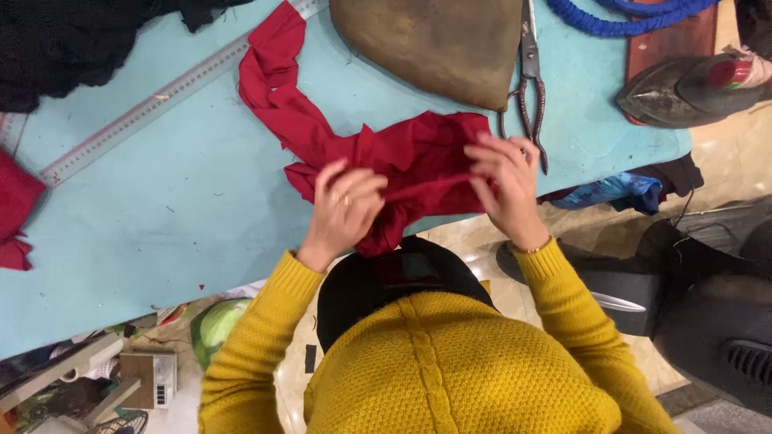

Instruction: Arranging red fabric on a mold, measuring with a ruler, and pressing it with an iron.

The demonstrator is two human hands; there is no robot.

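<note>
Obs.: both hands work one long piece of crimson woven cloth [418,153] at the near edge of the pale blue worktable [161,209]. Left hand [344,210]: fingers curled together, pinching a fold of the cloth. Right hand [505,186]: fingers closed on the opposite side of the same fold, which is drawn taut between the two. Judged progress: early. Only this near portion is gathered; the long tail trailing up the table lies crumpled and unhandled. Count: crimson cloth in hand, 1; separate red scrap at the table's left edge [14,210], 1; long metal ruler [153,100], 1; steel scissors with dark handles [531,80], 1; brown rounded pressing pad [434,44], 1; dark flat iron [683,88], 1; blue braided cord [627,18], 1.
</note>
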